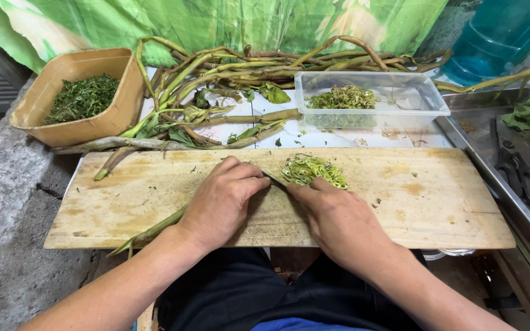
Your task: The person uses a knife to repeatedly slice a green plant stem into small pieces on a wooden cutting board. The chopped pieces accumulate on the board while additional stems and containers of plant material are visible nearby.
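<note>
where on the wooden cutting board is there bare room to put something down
The long wooden cutting board is bare along its right end, between the pile of sliced green rings and the metal tray, and at its left end above the green stalk. The middle is crowded by the left hand and right hand.

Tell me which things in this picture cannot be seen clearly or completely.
- Knife blade, head view: almost fully hidden between the left hand and right hand.
- Green stem: its cut end is covered by the left fingers.
- Blue container: cut off by the top right edge.
- Scissors on the metal tray: dark, details unclear.
</note>
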